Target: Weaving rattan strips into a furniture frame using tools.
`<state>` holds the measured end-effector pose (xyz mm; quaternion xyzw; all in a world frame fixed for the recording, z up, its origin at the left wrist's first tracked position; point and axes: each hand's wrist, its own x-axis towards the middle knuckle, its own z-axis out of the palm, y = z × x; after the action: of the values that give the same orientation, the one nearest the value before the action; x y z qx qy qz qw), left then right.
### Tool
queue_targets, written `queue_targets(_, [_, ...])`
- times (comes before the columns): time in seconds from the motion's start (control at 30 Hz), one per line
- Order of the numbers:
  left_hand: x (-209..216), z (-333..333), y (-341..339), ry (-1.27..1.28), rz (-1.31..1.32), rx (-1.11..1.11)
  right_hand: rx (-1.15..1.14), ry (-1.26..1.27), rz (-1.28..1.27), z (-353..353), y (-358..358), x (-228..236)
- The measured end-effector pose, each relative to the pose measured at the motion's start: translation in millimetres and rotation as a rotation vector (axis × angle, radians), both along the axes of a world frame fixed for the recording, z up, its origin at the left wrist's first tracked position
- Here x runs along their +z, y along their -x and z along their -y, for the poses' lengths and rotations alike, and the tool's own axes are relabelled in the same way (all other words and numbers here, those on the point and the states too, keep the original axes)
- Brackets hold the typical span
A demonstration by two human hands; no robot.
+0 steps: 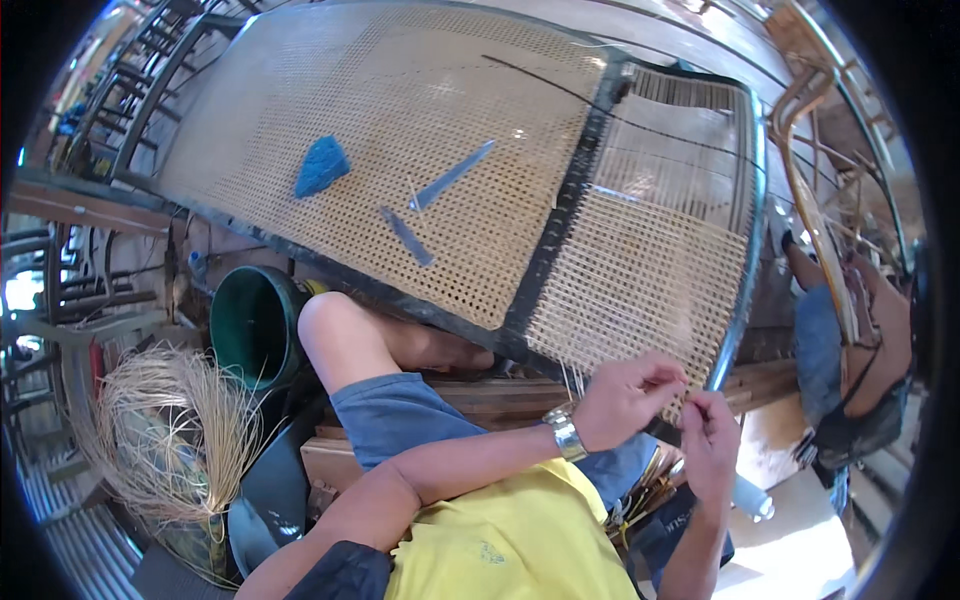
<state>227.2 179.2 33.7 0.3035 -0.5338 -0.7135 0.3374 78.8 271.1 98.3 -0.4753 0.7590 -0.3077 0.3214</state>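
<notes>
Head view: a cane strand (668, 392) is pinched by left hand (625, 400) and right hand (708, 440) at panel (640, 280) lower edge
Fingers: pressed together on strand
Risk: strand may be snapped or slipped if overpulled

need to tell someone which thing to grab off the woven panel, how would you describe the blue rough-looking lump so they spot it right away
Start at the big cane-woven panel in its dark frame, tilted across the upper middle of the view. On its finished left section lie three things: the blue lump sits furthest left, apart from two thin grey-blue strips. It alone is bright blue, chunky and roughly triangular, while the strips are long, flat and pale.
</notes>
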Motion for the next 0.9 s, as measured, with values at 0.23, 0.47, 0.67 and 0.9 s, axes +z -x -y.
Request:
queue_targets(0.23, [-26, 42, 4, 0.776, 0.123, 0.137, -0.041, -0.238, 0.208, 33, 42, -5])
queue_targets(0.47, [-95, 159, -111, 0.582, 0.721, 0.686, -0.121, -0.338, -0.811, -23, 310, 4])
queue_targets(0.67, [-159, 211, -246, 0.701, 1.442, 0.767, -0.154, 0.039, -0.687, 85, 224, -17])
queue_targets(0.9, [-179, 216, -254, 0.303, 0.846, 0.914, -0.066, -0.031, -0.353, 163, 125, -18])
